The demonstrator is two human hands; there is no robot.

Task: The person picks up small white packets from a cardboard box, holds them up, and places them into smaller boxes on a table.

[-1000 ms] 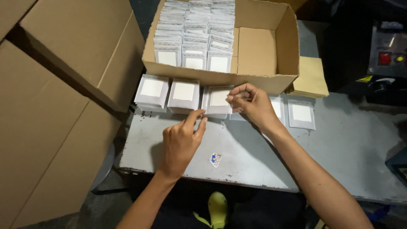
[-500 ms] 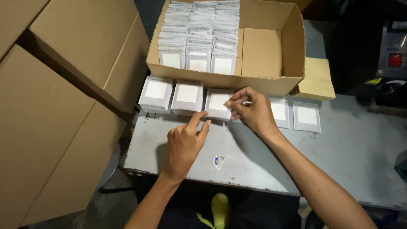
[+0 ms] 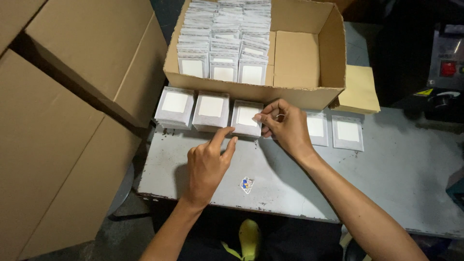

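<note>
My left hand has edged a little closer to the third stack of white packets, its fingertips now at the stack's near edge instead of just short of it. My right hand has drawn its fingers tighter at that stack's right side. My head has shifted, so the cardboard box sits slightly further right in view.

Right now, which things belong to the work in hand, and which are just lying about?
In hand:
- third packet stack, touched by left hand and right hand
- two stacks beside it
- open box of packets

Lying about:
- sticker on table
- big cartons
- yellow pad
</note>
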